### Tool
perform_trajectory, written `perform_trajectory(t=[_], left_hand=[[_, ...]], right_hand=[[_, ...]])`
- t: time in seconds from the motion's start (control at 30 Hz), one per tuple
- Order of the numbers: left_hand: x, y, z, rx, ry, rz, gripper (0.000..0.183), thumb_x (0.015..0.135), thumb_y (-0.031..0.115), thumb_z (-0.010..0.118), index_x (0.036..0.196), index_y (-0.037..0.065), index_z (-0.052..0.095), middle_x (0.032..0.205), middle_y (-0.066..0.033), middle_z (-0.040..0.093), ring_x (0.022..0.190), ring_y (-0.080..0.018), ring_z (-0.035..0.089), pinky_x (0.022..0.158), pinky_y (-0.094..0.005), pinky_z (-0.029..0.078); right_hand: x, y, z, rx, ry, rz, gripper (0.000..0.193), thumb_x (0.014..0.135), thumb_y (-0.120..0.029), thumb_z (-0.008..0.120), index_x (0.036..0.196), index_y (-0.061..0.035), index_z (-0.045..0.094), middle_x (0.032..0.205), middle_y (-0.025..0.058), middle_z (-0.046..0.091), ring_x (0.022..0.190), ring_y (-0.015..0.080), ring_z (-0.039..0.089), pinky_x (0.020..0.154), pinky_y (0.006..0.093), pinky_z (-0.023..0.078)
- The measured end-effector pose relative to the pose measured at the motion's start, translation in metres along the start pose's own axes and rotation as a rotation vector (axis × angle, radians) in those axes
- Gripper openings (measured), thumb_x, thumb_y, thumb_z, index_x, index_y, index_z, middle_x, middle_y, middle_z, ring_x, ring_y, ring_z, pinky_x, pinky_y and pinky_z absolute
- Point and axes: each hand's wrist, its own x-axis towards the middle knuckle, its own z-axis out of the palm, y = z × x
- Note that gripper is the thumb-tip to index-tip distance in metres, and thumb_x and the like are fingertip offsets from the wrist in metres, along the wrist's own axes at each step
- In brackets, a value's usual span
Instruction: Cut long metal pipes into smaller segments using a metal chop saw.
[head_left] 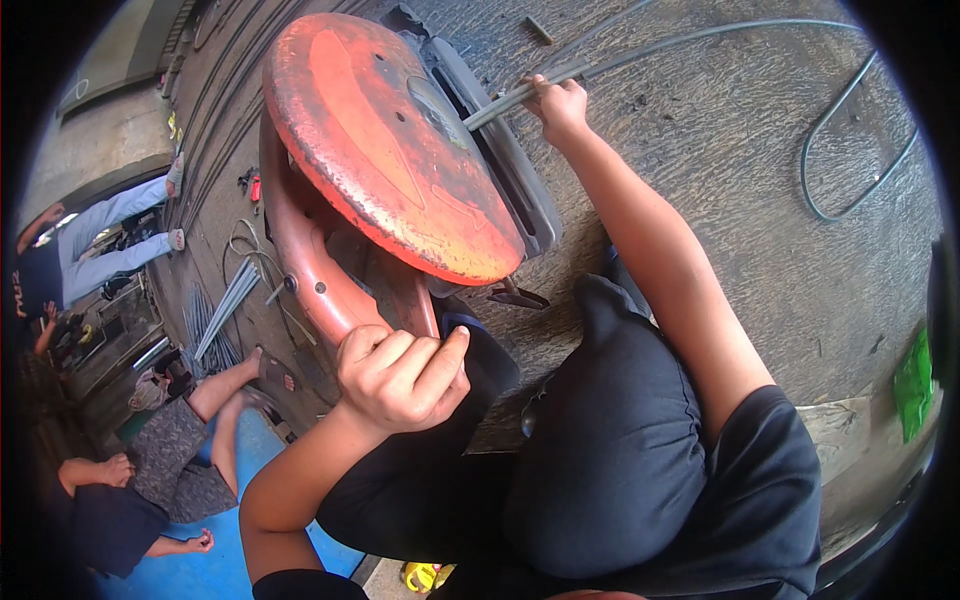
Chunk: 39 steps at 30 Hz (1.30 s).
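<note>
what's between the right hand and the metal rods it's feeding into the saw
Nothing visible: the right hand already grips the metal rods beside the orange saw guard. The left hand holds the saw handle.

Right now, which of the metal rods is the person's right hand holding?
The thin grey rod running under the orange saw guard, gripped by the right hand; the other rods lie bundled on the floor.

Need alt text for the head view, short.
A person's left hand grips the handle of an orange cut-off saw while the right hand holds thin metal rods at its far side. Other people sit at the left, beside a rod bundle.
</note>
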Motion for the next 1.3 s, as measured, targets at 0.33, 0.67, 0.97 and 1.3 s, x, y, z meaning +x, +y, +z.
perform_trajectory(t=[0.33,0.67,0.97,1.3], left_hand=[[0.001,0.001,0.0,-0.002,0.007,-0.016,0.017,0.066,0.013,0.061,0.08,0.006,0.068,0.052,0.0031,0.05,0.044,-0.0126,0.045,0.052,-0.0285,0.031],[0.002,0.001,0.001,0.003,0.019,-0.016,0.016,0.066,0.012,0.062,0.079,0.006,0.068,0.053,0.0028,0.05,0.044,-0.0128,0.045,0.051,-0.0285,0.031],[0.003,0.002,0.001,0.005,0.029,-0.013,0.016,0.065,0.012,0.062,0.079,0.006,0.068,0.052,0.003,0.05,0.044,-0.0129,0.044,0.051,-0.0284,0.031],[0.001,0.001,0.0,-0.002,0.022,-0.006,0.015,0.066,0.012,0.061,0.078,0.006,0.068,0.052,0.0031,0.05,0.044,-0.0128,0.044,0.051,-0.0285,0.03]], right_hand=[[0.003,0.002,-0.002,-0.047,0.001,-0.022,0.014,0.091,-0.008,0.055,0.095,0.0036,0.049,0.098,0.0147,0.064,0.083,0.0214,0.064,0.073,0.0347,0.058],[0.005,0.004,-0.002,-0.061,-0.022,-0.022,0.015,0.091,-0.009,0.055,0.097,0.0031,0.047,0.098,0.0145,0.064,0.083,0.0216,0.064,0.074,0.0338,0.058],[0.009,0.008,-0.001,-0.049,0.006,-0.029,0.015,0.089,-0.008,0.057,0.095,0.0047,0.05,0.09,0.0139,0.065,0.075,0.0207,0.065,0.064,0.0321,0.058],[0.004,0.01,0.003,-0.127,0.03,-0.031,0.016,0.09,-0.008,0.056,0.095,0.0071,0.051,0.094,0.0173,0.064,0.079,0.0232,0.065,0.069,0.0326,0.059]])
